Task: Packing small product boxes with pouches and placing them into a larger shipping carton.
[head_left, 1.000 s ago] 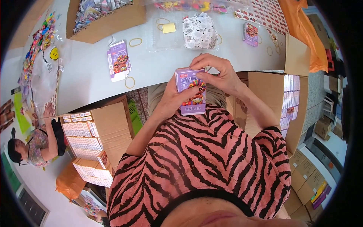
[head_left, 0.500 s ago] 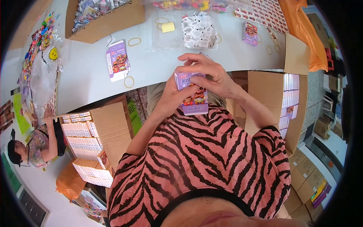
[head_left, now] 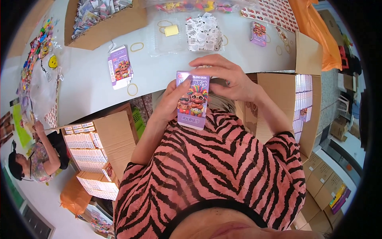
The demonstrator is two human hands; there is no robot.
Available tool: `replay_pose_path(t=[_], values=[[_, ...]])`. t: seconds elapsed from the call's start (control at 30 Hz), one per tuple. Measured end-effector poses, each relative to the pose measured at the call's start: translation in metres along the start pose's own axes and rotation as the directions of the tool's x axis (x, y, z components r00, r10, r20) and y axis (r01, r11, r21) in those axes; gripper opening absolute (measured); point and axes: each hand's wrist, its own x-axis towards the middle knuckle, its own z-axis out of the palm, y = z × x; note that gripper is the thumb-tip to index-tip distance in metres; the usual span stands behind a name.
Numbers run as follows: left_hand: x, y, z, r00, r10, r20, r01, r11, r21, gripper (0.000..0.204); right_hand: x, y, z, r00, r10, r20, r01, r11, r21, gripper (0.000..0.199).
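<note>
A small purple cardboard box (head_left: 192, 101) with cartoon figures on its front is upright in front of my chest. My left hand (head_left: 172, 99) grips it from the left, thumb lying across the front face. Curved over the box's top and right edge is my right hand (head_left: 229, 77), its fingertips at the top edge and its thumb by the right side. Small coloured bits show between the right fingers; what they belong to is hidden. On the table ahead lie a flattened-looking purple box (head_left: 120, 67) to the left and another purple box (head_left: 258, 34) to the right.
A pile of small white packets (head_left: 203, 34) lies on the white table (head_left: 155, 67) among rubber bands (head_left: 132, 89). An open carton (head_left: 107, 26) of sachets stands back left. Cartons of packed boxes flank me, left (head_left: 85, 145) and right (head_left: 303, 99). Another person (head_left: 39, 155) sits far left.
The box has moved slightly left and towards me, its front now more visible. My right thumb has slid off the front face to the right side. The view has shifted slightly.
</note>
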Motion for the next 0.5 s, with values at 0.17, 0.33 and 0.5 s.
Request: replay_pose_path(t=[0.17, 0.33, 0.5], values=[[0.003, -0.003, -0.006, 0.993, 0.082, -0.085, -0.071, 0.991, 0.116, 0.038, 0.003, -0.002, 0.001, 0.99, 0.137, 0.043, -0.141, 0.985, 0.103, 0.053], [0.007, -0.003, -0.016, 0.98, 0.183, 0.081, -0.193, 0.969, 0.152, 0.043, 0.002, 0.006, -0.008, 0.978, 0.167, 0.128, -0.21, 0.811, 0.546, 0.044], [0.011, -0.003, -0.019, 0.982, 0.15, 0.112, -0.17, 0.964, 0.206, 0.043, 0.007, 0.005, -0.01, 0.954, 0.173, 0.244, -0.292, 0.719, 0.631, 0.047]])
